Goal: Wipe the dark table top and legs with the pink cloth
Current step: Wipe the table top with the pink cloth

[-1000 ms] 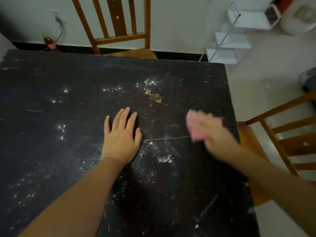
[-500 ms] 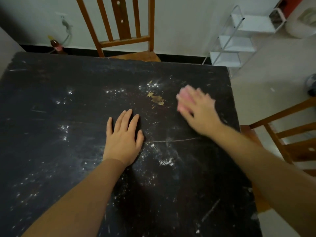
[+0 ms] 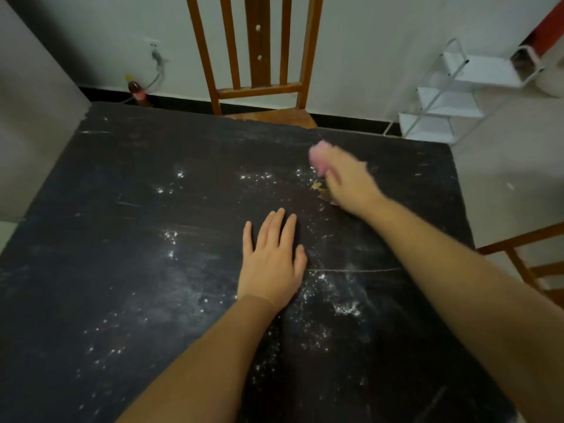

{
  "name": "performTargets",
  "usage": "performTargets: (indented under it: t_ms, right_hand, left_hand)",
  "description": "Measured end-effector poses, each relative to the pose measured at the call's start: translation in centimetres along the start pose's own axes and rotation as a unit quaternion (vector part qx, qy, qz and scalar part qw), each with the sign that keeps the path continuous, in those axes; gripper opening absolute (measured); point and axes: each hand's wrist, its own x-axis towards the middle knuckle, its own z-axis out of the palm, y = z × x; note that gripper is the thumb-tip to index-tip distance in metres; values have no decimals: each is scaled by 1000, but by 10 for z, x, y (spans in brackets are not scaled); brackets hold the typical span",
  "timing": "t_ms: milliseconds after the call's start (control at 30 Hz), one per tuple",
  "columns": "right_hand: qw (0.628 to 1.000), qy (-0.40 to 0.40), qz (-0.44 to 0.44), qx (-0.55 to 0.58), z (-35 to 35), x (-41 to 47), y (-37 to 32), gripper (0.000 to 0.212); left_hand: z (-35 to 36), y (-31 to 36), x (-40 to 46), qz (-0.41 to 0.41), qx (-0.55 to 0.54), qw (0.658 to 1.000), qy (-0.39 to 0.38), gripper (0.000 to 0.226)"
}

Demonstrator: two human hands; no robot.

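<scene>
Cloth (image 3: 319,157) sits farther up the counter (image 3: 122,239) than a second ago — your right hand (image 3: 348,184) has carried it from the right edge toward the far side, its grip bunched around the pink cloth, blurred. Your left hand (image 3: 271,264) stays flat, fingers spread, on the middle. White specks (image 3: 345,309) and tan flakes (image 3: 317,186) remain. Left half lies open; a wooden chair (image 3: 259,87) stands just beyond the far edge — another chair (image 3: 534,264) near the right edge.

dim indoor light | right hand (image 3: 351,181) motion-blurred | wide-angle bending at edges
</scene>
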Motion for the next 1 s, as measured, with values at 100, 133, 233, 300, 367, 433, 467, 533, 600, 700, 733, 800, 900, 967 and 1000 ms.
performTargets:
  t_ms: [100,133,233,300,367,433,467,533,600,700,733,800,900,967,1000]
  right_hand:
    - [992,-78,-100,23,20,-65,-37,43]
    - [987,-117,-104,40,24,-89,-46,46]
    - [969,-187,-112,118,15,-118,-63,47]
    - [981,-114,-68,145,-3,-78,-57,39]
    - [996,-5,-4,85,-19,-13,-35,38]
    - [997,28,57,31,-25,40,-13,36]
    - [996,31,83,11,-18,54,-7,33]
    - [995,25,90,-25,3,56,-21,29]
    - [1000,3,-5,-18,30,29,-54,33]
    - [988,-79,-132,21,62,-46,-100,49]
    - [982,-123,-141,36,67,-69,-106,52]
    - [963,-195,-158,100,61,-94,-112,54]
    - [971,-130,-122,160,28,-42,-104,53]
    - [992,-36,-63,105,7,25,-88,47]
    - [997,-10,-34,71,4,55,-78,43]
  left_hand:
    - [-15,-23,-6,-3,-93,995,36,58]
    - [-21,-41,-6,-5,-82,995,51,57]
    - [-43,-108,-7,-37,12,997,63,57]
    - [-55,-139,-7,-60,57,996,43,63]
    - [-56,-148,-9,-67,73,995,18,67]
    - [-54,-147,-9,-60,75,995,14,67]
    - [-54,-147,-9,-58,76,995,13,67]
    - [-54,-149,-9,-58,81,995,16,67]
    - [-54,-151,-7,-57,82,995,15,66]
    - [-52,-150,-8,-59,75,995,16,65]
    - [-52,-150,-8,-60,73,995,16,64]
    - [-53,-150,-8,-61,75,995,12,63]
    - [-53,-151,-8,-60,84,995,7,62]
    - [-53,-151,-7,-59,85,995,4,63]
    - [-53,-151,-7,-59,85,995,2,64]
